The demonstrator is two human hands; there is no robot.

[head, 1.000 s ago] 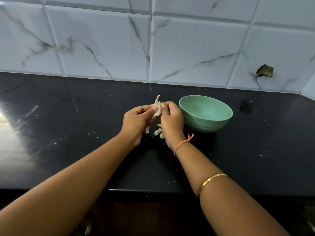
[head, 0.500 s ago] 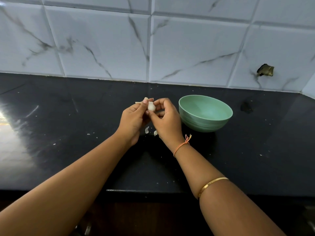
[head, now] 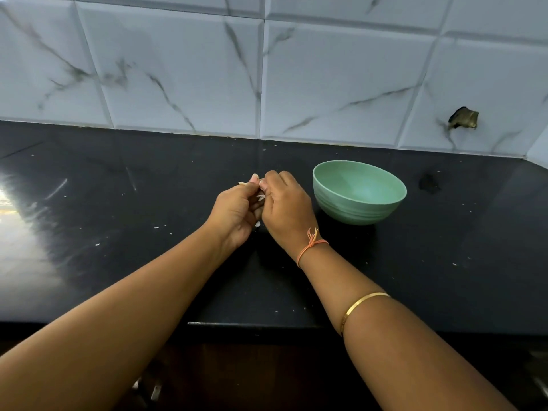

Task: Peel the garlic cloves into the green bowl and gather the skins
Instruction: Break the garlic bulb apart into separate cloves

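My left hand and my right hand meet over the black counter, just left of the green bowl. Between their fingertips they pinch a garlic clove, of which only a pale sliver shows. A thin strip of skin sticks out to the left past my left thumb. A small scrap of skin lies on the counter under the hands. The bowl's visible inside looks empty.
A white marble-patterned tile wall rises behind the counter, with a chipped hole at the right. The counter's front edge runs below my forearms. Small white flecks dot the surface.
The hands have closed in on the clove, so it is mostly hidden now. The long loose skin seen a second ago is gone from above the fingers; fewer scraps show below the hands.
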